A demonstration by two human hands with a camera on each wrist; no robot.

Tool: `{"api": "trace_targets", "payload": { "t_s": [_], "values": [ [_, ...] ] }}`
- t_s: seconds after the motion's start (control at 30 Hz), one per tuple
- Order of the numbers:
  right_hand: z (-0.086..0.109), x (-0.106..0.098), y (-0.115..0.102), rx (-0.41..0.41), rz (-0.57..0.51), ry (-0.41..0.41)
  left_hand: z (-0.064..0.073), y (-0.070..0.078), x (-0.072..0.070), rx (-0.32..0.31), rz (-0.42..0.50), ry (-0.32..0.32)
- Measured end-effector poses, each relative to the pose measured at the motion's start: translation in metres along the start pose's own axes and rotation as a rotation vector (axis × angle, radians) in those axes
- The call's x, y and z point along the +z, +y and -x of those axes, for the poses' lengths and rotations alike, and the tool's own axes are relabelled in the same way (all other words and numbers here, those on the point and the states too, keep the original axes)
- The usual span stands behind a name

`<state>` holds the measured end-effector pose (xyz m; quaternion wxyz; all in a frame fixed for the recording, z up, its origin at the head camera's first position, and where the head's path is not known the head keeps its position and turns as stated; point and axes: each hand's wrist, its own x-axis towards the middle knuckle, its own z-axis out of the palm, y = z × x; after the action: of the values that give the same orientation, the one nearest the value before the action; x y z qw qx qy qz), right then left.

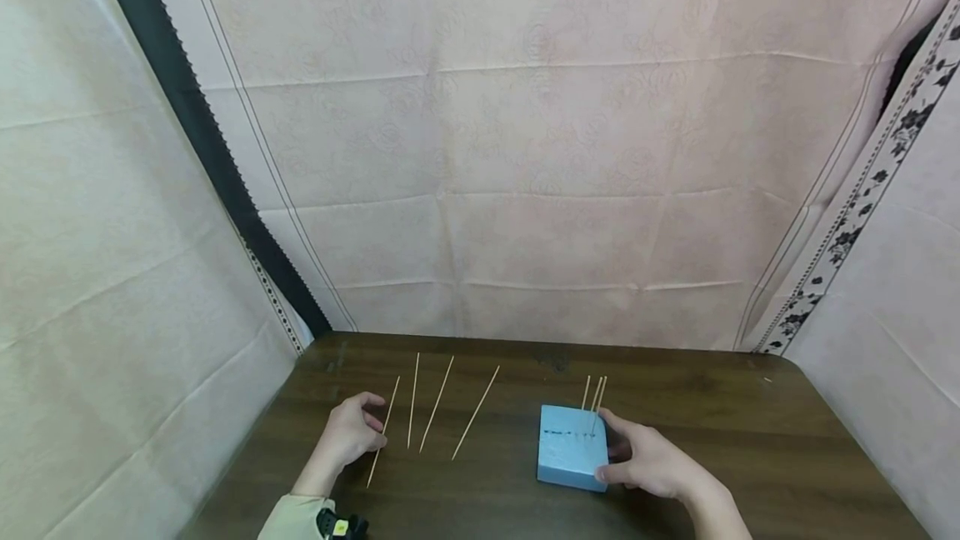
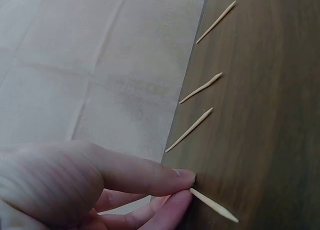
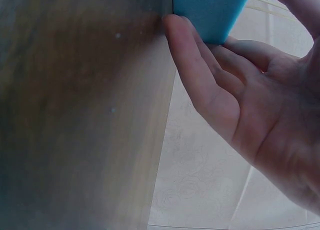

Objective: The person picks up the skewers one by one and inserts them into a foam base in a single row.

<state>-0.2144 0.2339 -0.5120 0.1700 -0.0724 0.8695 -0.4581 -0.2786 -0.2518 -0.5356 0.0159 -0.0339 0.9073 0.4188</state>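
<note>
My left hand (image 1: 352, 430) pinches a thin bamboo skewer (image 2: 214, 206) between fingertips and thumb, close over the table; one pointed end sticks out past the fingers. To its right lie three more skewers, the nearest skewer (image 1: 413, 402), a middle skewer (image 1: 437, 403) and a farther skewer (image 1: 476, 412). On the right, my right hand (image 1: 651, 458) grips the right side of a blue foam block (image 1: 567, 444), thumb at the near corner and fingers on the far side. Three skewers (image 1: 597, 394) stand upright in the block's top near its right edge, beside a row of small dark marks.
The brown wooden table (image 1: 697, 394) has its far edge against a pale cloth (image 1: 540, 190). More cloth hangs at the left (image 1: 127, 273) and right sides. A black watch-like band (image 1: 341, 526) sits on the left wrist.
</note>
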Motion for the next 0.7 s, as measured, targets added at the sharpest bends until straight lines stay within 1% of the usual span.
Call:
{"api": "trace_targets", "payload": {
  "t_s": [0.2,0.33,0.5,0.7],
  "values": [
    [0.0,0.0,0.0,-0.003,0.003,0.004,0.001,0.0,0.0,-0.017,0.028,0.004],
    [-0.001,0.0,0.001,0.001,0.005,0.006,0.001,-0.002,-0.001,-0.024,0.031,0.011],
    [-0.001,0.0,0.0,0.008,0.004,0.005,-0.002,-0.006,-0.003,-0.029,0.028,-0.007],
    [0.0,0.0,0.0,-0.002,-0.002,0.006,-0.005,-0.011,-0.007,-0.034,0.068,-0.029]
  ]
}}
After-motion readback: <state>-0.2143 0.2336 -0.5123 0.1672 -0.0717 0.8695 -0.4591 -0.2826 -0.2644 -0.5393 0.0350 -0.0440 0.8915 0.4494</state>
